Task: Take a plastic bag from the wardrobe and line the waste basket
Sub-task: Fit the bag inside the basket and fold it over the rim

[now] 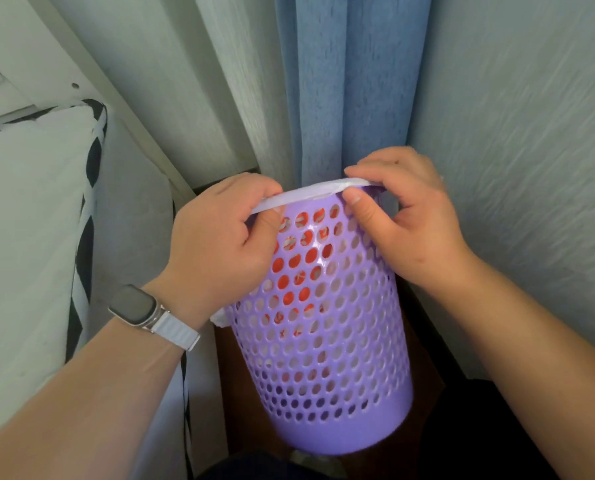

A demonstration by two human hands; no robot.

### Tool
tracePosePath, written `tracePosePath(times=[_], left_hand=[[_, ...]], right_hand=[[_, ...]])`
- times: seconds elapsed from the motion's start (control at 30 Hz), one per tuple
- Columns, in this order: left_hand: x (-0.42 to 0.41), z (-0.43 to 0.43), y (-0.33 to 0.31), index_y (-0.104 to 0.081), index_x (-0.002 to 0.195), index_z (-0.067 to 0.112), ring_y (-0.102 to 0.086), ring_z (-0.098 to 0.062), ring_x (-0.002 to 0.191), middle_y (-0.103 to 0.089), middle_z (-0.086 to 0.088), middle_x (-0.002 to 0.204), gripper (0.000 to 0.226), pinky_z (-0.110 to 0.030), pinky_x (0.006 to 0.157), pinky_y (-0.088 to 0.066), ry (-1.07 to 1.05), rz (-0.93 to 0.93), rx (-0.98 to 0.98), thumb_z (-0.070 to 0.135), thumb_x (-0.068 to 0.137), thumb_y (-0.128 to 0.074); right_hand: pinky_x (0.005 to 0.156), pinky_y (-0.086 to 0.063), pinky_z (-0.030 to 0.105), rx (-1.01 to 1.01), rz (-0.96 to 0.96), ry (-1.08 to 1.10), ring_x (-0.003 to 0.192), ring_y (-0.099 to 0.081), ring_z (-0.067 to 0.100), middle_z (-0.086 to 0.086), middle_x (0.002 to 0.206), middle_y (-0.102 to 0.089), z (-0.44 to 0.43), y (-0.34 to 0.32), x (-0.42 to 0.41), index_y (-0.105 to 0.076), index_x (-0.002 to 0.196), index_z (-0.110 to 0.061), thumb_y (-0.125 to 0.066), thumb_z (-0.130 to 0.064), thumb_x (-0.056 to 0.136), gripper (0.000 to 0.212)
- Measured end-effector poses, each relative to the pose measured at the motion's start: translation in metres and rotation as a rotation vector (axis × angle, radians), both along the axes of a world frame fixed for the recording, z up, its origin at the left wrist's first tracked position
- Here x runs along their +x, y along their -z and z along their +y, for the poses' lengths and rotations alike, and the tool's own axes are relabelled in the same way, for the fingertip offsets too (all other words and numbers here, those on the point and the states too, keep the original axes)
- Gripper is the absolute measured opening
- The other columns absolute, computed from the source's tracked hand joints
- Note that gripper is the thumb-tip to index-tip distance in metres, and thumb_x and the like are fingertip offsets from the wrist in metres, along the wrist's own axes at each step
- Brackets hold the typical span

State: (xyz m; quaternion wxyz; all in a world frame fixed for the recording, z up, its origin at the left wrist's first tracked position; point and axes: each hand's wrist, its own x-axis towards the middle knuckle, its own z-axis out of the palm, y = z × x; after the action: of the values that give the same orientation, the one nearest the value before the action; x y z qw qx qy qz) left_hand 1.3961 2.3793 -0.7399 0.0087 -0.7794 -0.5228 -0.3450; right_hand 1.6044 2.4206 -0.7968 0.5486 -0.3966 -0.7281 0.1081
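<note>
Both hands pinch the plastic bag (310, 194) over the waste basket (327, 341) rim: left hand (227, 237) at nine o'clock, right hand (403, 216) at three. I should stretch evenly and fold downward.

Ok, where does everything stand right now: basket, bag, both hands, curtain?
Basket: upright, tilted slightly, bag inside showing white and red through the holes.
Bag: white edge folded over the near rim, a bit of it hanging outside at lower left.
Left hand: pinching the bag edge at the rim.
Right hand: pinching the bag edge at the rim.
Curtain: hanging behind the basket.
</note>
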Motion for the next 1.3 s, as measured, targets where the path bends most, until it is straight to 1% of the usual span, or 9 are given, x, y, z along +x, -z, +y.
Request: tracePosePath(times=[0.23,0.37,0.53,0.73,0.87,1.07,1.2,1.23,1.3], left_hand=[[-0.001,0.001,0.0,-0.063,0.085,0.012,-0.041,-0.006,0.065,-0.047,0.02,0.067,0.015,-0.025,0.061,-0.034,-0.001,-0.046,0.004,0.02,0.089,-0.052],[-0.005,0.002,0.001,-0.063,0.087,0.014,-0.045,-0.007,0.069,-0.048,0.016,0.07,0.017,-0.026,0.063,-0.036,0.003,-0.006,0.0,0.024,0.088,-0.05],[-0.013,0.006,0.0,-0.065,0.086,0.013,-0.047,-0.005,0.069,-0.051,0.021,0.073,0.014,-0.024,0.061,-0.036,-0.015,-0.036,-0.02,0.02,0.087,-0.053],[-0.013,0.006,0.0,-0.066,0.087,0.016,-0.053,-0.009,0.07,-0.059,0.014,0.075,0.018,-0.031,0.064,-0.044,0.017,-0.108,-0.064,0.026,0.086,-0.051],[-0.014,0.005,-0.003,-0.066,0.086,0.015,-0.053,-0.009,0.069,-0.059,0.013,0.074,0.021,-0.026,0.062,-0.043,0.021,-0.108,-0.068,0.028,0.085,-0.049],[-0.013,0.004,-0.005,-0.065,0.085,0.013,-0.054,-0.005,0.07,-0.059,0.017,0.075,0.021,-0.014,0.061,-0.038,0.067,-0.121,-0.097,0.027,0.084,-0.049],[-0.012,0.003,-0.008,-0.064,0.084,0.011,-0.054,-0.009,0.069,-0.061,0.007,0.074,0.019,-0.012,0.06,-0.038,0.094,-0.165,-0.104,0.024,0.083,-0.05],[-0.012,0.002,-0.008,-0.064,0.083,0.011,-0.053,-0.01,0.069,-0.061,0.005,0.073,0.019,-0.013,0.06,-0.038,0.102,-0.18,-0.115,0.023,0.082,-0.05],[-0.011,0.002,-0.007,-0.063,0.083,0.012,-0.053,-0.01,0.067,-0.057,0.004,0.069,0.019,-0.015,0.059,-0.038,0.121,-0.195,-0.151,0.025,0.083,-0.05]], right_hand=[[0.077,-0.047,0.033,0.019,0.074,0.057,0.085,-0.055,0.016,-0.001,0.09,-0.055,-0.005,-0.002,0.0,-0.069,0.088,-0.005,-0.067,-0.005,0.088,0.002],[0.075,-0.046,0.043,0.055,0.004,0.056,0.082,-0.057,0.028,0.005,0.087,-0.058,-0.006,-0.003,0.0,-0.066,0.083,-0.005,-0.066,0.001,0.085,0.006],[0.076,-0.041,0.04,0.202,-0.171,0.045,0.084,-0.054,0.03,0.015,0.088,-0.062,-0.009,0.003,-0.003,-0.065,0.083,0.0,-0.061,0.007,0.084,0.008],[0.076,-0.044,0.039,0.144,-0.204,0.014,0.082,-0.059,0.029,0.01,0.085,-0.066,-0.009,0.007,-0.005,-0.067,0.086,-0.003,-0.059,-0.002,0.086,0.008],[0.078,-0.05,0.037,-0.044,0.079,-0.02,0.085,-0.062,0.021,0.006,0.09,-0.064,-0.013,-0.004,-0.004,-0.065,0.094,-0.007,-0.059,-0.009,0.091,0.008],[0.075,-0.038,0.008,-0.135,0.054,-0.007,0.087,-0.046,0.003,0.005,0.101,-0.044,-0.004,-0.004,-0.002,-0.068,0.107,-0.009,-0.076,-0.027,0.081,0.033],[0.098,-0.035,0.023,-0.118,-0.042,0.094,0.108,-0.047,0.016,-0.001,0.114,-0.044,-0.004,-0.007,0.001,-0.068,0.1,-0.015,-0.065,-0.046,0.082,0.036],[0.098,-0.039,0.03,-0.111,-0.046,0.078,0.106,-0.05,0.019,-0.001,0.112,-0.049,-0.004,-0.008,0.001,-0.066,0.097,-0.013,-0.063,-0.044,0.084,0.034],[0.081,-0.044,0.035,-0.13,-0.013,0.04,0.087,-0.053,0.017,-0.002,0.094,-0.056,-0.006,-0.009,0.001,-0.061,0.092,-0.011,-0.06,-0.039,0.085,0.029]])
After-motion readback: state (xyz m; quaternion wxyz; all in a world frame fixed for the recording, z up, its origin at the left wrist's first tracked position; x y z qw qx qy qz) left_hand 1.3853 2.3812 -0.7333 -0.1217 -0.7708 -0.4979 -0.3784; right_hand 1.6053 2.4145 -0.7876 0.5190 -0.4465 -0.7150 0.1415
